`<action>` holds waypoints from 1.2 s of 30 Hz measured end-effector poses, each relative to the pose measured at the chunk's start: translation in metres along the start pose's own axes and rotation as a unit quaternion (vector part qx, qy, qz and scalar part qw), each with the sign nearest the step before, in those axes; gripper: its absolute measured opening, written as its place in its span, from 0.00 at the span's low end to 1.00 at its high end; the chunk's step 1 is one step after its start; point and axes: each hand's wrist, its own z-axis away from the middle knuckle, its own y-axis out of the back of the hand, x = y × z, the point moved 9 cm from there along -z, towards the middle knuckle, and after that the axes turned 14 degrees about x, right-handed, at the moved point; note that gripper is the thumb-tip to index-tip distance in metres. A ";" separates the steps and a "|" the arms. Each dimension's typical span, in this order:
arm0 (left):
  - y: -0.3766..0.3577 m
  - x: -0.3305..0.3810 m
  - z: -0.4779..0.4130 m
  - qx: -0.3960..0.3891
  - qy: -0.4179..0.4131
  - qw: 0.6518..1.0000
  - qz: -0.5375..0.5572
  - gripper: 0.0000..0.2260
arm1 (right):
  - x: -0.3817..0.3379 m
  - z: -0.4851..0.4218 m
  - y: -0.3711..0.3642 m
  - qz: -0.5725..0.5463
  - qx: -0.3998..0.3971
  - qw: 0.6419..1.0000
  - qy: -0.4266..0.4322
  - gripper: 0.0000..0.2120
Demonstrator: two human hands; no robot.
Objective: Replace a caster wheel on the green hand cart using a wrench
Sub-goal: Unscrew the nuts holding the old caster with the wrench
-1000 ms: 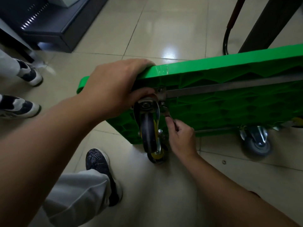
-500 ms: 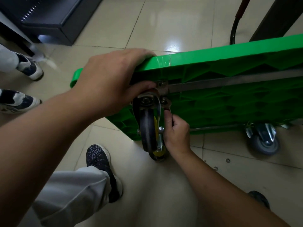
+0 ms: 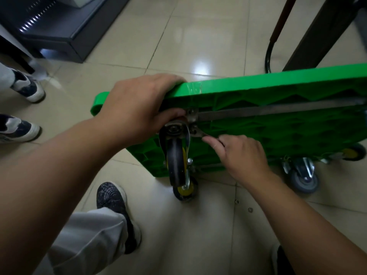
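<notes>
The green hand cart (image 3: 278, 124) stands tipped on its side, underside facing me. A black caster wheel (image 3: 175, 161) with a metal fork sits at its upper near corner. My left hand (image 3: 137, 108) grips the cart's top edge, thumb pressed by the caster's mounting plate. My right hand (image 3: 242, 153) holds a small metal wrench (image 3: 200, 133), its head on a bolt of the plate just right of the caster. Most of the wrench handle is hidden in my fist.
A yellow-hubbed wheel (image 3: 185, 190) and a grey caster (image 3: 303, 175) touch the tiled floor. Loose nuts (image 3: 250, 209) lie on the tiles. My shoe (image 3: 113, 197) is below left; another person's shoes (image 3: 27, 88) stand far left. A dark cabinet (image 3: 55, 26) is behind.
My right hand has swung from below the bolt up and to the right, turning the wrench. My left hand keeps its grip on the cart edge.
</notes>
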 end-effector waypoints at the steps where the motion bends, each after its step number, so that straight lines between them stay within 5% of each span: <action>1: 0.000 0.001 0.000 -0.002 0.000 1.000 0.005 0.23 | -0.004 -0.004 0.010 0.050 -0.026 0.998 0.016 0.32; 7: 0.000 0.005 0.001 0.001 0.002 1.000 0.008 0.24 | -0.039 -0.034 0.060 0.211 -0.102 0.968 0.088 0.30; 16: 0.001 0.004 0.001 -0.003 0.010 1.000 0.010 0.23 | -0.070 -0.047 0.082 0.255 -0.069 0.952 0.157 0.27; 20: -0.001 0.003 0.002 -0.006 0.009 1.000 0.009 0.23 | -0.029 -0.027 0.080 0.154 -0.012 0.984 0.090 0.34; 22: -0.001 0.003 0.002 -0.008 0.009 1.000 0.007 0.24 | 0.002 -0.007 0.060 -0.029 -0.007 0.999 -0.016 0.35; 24: -0.002 0.003 0.002 -0.010 0.008 1.000 0.007 0.24 | 0.020 0.019 0.036 -0.220 0.030 0.967 -0.125 0.33; 26: -0.003 0.002 0.001 -0.011 0.007 1.000 0.006 0.23 | 0.021 0.041 0.009 -0.298 0.048 0.936 -0.179 0.30; 36: -0.002 0.001 0.001 -0.013 0.008 1.000 0.002 0.23 | -0.008 0.052 -0.066 -0.410 0.091 0.865 -0.276 0.27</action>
